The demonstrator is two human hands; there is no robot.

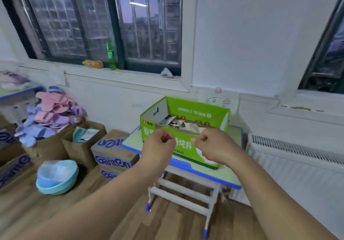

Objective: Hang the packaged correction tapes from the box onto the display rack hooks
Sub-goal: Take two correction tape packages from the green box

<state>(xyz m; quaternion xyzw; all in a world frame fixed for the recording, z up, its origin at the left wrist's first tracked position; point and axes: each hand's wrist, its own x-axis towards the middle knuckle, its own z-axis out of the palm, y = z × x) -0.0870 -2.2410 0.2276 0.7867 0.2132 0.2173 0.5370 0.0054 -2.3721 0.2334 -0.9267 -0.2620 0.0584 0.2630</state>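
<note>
Now the left hand (160, 144) and right hand (211, 146) hover by the green box (195, 112), fingers curled on nothing. Open them, then lift one pack (174, 123) by its top.

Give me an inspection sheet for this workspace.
Surface: small pale-green desk with blue edge.
Job's things: open green cardboard box with packaged items inside; display rack not seen.
Clutter: brown cartons, teal plastic basins, pile of pink and purple slippers.
Grippers: left hand and right hand before the box, fingers curled, nothing seen held.
Cables: thin grey line on wall, maybe a cable.
Surroundings: barred windows, white radiator, green bottle on sill.
</note>
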